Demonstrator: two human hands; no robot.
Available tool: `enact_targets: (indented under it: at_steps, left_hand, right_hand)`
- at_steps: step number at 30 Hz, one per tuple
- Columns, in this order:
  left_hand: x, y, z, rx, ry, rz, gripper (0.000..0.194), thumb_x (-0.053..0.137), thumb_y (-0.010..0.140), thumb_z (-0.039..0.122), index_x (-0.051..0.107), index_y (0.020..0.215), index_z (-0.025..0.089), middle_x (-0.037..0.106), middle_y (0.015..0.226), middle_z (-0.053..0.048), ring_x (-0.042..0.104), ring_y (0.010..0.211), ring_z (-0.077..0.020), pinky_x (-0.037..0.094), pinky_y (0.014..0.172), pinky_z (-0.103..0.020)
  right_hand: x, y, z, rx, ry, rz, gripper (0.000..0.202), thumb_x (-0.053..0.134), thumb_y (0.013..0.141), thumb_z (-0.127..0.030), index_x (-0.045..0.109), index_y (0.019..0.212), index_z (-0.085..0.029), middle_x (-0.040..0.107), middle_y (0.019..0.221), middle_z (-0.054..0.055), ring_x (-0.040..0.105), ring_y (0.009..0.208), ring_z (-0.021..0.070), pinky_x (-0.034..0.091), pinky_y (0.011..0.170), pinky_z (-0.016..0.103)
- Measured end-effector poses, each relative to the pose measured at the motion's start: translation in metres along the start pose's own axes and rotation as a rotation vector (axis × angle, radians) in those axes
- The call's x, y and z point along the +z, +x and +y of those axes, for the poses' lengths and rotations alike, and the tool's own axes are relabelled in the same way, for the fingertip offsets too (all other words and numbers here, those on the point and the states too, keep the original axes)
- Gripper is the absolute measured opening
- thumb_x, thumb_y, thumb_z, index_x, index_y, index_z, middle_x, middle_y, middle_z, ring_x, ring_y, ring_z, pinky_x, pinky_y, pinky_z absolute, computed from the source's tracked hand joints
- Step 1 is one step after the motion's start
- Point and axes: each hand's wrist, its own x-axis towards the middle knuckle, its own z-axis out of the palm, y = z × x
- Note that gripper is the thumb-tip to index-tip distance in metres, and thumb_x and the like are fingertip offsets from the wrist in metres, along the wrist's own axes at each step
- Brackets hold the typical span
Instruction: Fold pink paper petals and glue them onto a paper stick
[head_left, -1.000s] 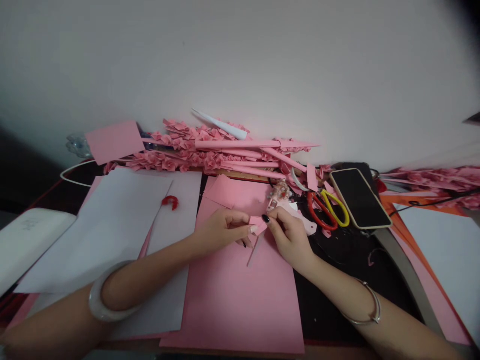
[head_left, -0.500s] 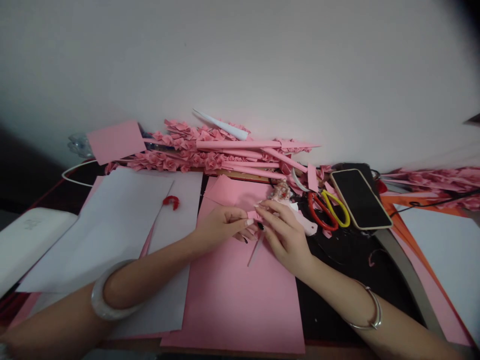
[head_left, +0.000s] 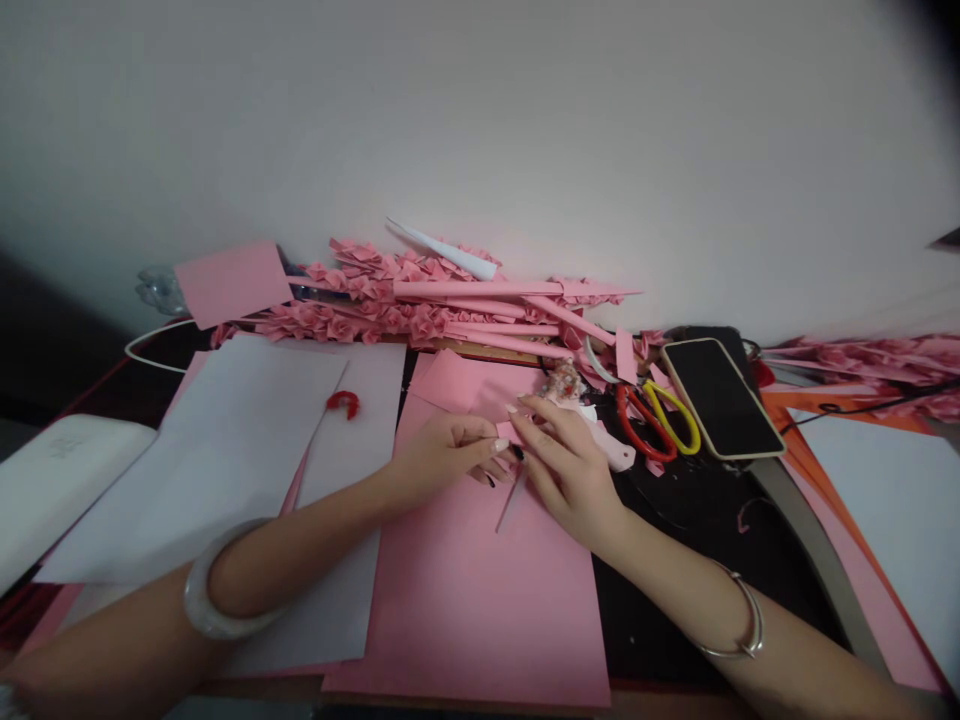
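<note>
Over the large pink sheet [head_left: 487, 600], my left hand [head_left: 454, 455] pinches a small pink paper piece [head_left: 508, 431] between thumb and fingers. My right hand [head_left: 566, 465] meets it from the other side, its fingertips closed on the same piece and partly covering it. A thin pale strip [head_left: 509, 502] slants down below the fingers, resting on or just above the sheet. Behind the hands lies a smaller pink paper [head_left: 444, 380]. Just right of my right hand are scissors with red and yellow handles [head_left: 646, 424].
Pink paper flowers [head_left: 345, 322] and rolled cones lie along the wall. White sheets [head_left: 217, 450] with a red curved object [head_left: 343, 403] are at the left, beside a white box-shaped device [head_left: 67, 480]. A phone [head_left: 724, 398] lies right, near orange and white papers [head_left: 892, 500].
The fingers of my right hand have shifted slightly on the small pink piece. My left hand stays nearly in place.
</note>
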Motion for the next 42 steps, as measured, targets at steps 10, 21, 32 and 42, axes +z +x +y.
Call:
enact_targets:
  at_steps: [10, 21, 32, 42]
  left_hand:
    - [-0.0028, 0.0009, -0.0034, 0.031, -0.028, -0.013, 0.016, 0.053, 0.085, 0.026, 0.063, 0.083, 0.014, 0.070, 0.072, -0.002, 0.068, 0.069, -0.0128, 0.052, 0.063, -0.022]
    - [-0.0036, 0.0003, -0.0052, 0.065, -0.037, -0.055, 0.018, 0.051, 0.087, 0.027, 0.064, 0.088, 0.015, 0.071, 0.074, -0.003, 0.068, 0.070, -0.0120, 0.051, 0.063, -0.021]
    - [-0.0035, 0.0000, -0.0051, 0.079, -0.046, -0.051, 0.018, 0.052, 0.086, 0.026, 0.062, 0.079, 0.014, 0.071, 0.071, -0.003, 0.068, 0.068, -0.0116, 0.050, 0.062, -0.020]
    - [-0.0017, -0.0015, 0.0020, 0.106, 0.014, -0.046, 0.022, 0.049, 0.088, 0.027, 0.066, 0.093, 0.014, 0.072, 0.091, -0.008, 0.067, 0.073, -0.0122, 0.051, 0.064, -0.021]
  right_hand:
    - [-0.0028, 0.0048, -0.0038, 0.009, 0.115, 0.016, 0.042, 0.051, 0.082, -0.008, 0.056, 0.120, -0.023, 0.048, 0.129, 0.011, 0.045, 0.115, 0.0255, 0.037, 0.096, 0.047]
    - [-0.0046, 0.0066, -0.0035, 0.120, 0.270, -0.052, 0.042, 0.056, 0.080, -0.015, 0.056, 0.121, -0.025, 0.044, 0.135, 0.008, 0.039, 0.123, 0.0256, 0.029, 0.103, 0.047]
    - [-0.0032, 0.0068, -0.0033, 0.095, 0.209, -0.044, 0.050, 0.055, 0.080, -0.013, 0.048, 0.128, -0.026, 0.044, 0.135, 0.009, 0.041, 0.123, 0.0250, 0.031, 0.102, 0.046]
    - [-0.0029, 0.0046, -0.0017, 0.003, 0.124, -0.053, 0.050, 0.054, 0.080, -0.012, 0.049, 0.128, -0.025, 0.040, 0.138, 0.011, 0.041, 0.122, 0.0265, 0.035, 0.098, 0.048]
